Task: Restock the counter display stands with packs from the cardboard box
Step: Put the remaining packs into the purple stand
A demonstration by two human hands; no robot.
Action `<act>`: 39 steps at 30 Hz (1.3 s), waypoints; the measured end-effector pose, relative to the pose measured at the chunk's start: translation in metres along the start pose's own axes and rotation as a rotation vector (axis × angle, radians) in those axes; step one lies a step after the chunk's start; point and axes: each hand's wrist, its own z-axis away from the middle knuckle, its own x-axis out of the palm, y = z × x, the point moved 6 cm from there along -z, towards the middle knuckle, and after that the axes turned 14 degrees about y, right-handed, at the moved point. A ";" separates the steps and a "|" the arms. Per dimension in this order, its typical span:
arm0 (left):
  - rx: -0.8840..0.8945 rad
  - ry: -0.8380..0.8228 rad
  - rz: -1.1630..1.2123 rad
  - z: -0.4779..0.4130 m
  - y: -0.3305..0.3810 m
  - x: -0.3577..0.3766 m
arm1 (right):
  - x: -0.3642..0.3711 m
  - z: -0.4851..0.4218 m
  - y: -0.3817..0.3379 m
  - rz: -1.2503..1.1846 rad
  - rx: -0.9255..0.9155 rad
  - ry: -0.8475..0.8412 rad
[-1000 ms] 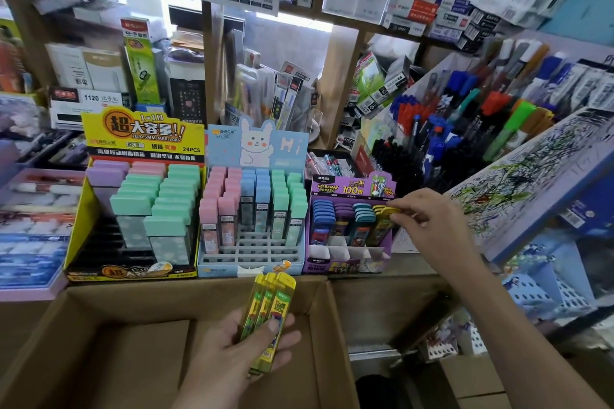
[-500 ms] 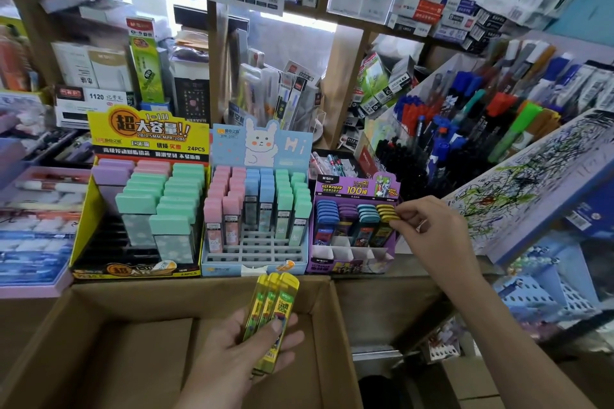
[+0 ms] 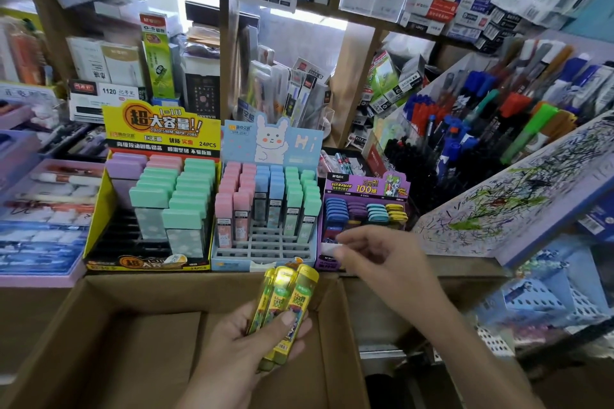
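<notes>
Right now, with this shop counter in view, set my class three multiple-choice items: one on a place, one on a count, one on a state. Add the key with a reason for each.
1. Where does the purple cardboard display stand sit?
A. on the floor
B. right of the light-blue rabbit stand
C. on the top shelf

2. How many slim yellow plastic packs does the left hand hold?
A. one
B. six
C. three

3. What state are the front rows of the rabbit stand's grey grid in?
A. empty
B. full
C. under a lid

Key: 1 B, it stands next to the rabbit stand on that stand's right. 2 C, three yellow caps show side by side. 3 A, bare slots lie in front of the pastel packs.
</notes>
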 end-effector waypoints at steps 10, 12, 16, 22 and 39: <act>0.029 -0.010 -0.009 0.002 0.003 0.000 | 0.032 0.015 0.001 -0.063 0.133 -0.177; 0.010 0.026 0.026 0.000 0.002 -0.003 | 0.024 0.013 0.001 -0.070 0.130 -0.154; -0.021 0.084 0.092 -0.002 0.001 -0.006 | -0.003 0.004 0.001 -0.071 0.128 -0.064; -0.021 0.072 0.064 -0.001 0.003 -0.004 | -0.051 -0.010 0.004 -0.045 0.113 0.088; -0.029 0.109 0.031 -0.001 0.000 -0.007 | -0.112 -0.039 0.011 0.188 -0.106 0.330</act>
